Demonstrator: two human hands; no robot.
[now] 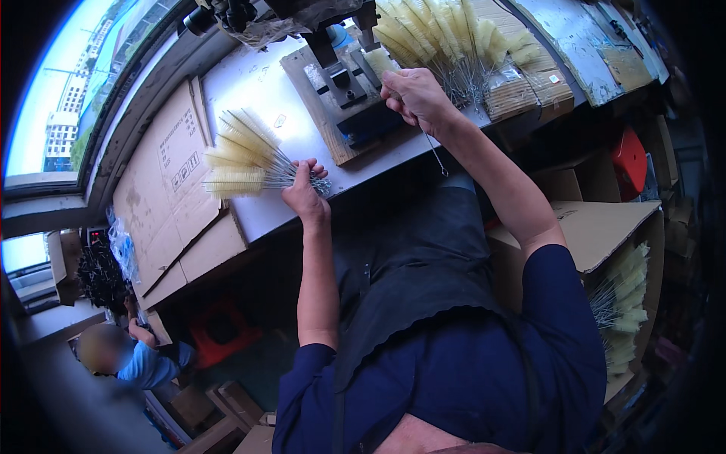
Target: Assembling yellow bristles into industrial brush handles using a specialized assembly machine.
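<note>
My left hand [306, 193] is closed around the wire stems of a bunch of bottle brushes [246, 160], whose pale yellow bristles fan out to the left over the table. My right hand [416, 98] pinches a single bottle brush [379, 62]. Its bristles stick out beyond my fingertips, and its thin wire stem hangs below my palm, ending in a small loop. Just left of that hand stands a dark bench press [344, 85] on a wooden board [327, 130]. My fingers partly hide the brush in the right hand.
A large heap of bottle brushes [446, 38] lies at the back on cardboard [525, 91]. Flattened cardboard [162, 170] covers the table's left end. At my right, an open carton [597, 234] holds more brushes [624, 318]. A person in light blue [147, 367] is at lower left.
</note>
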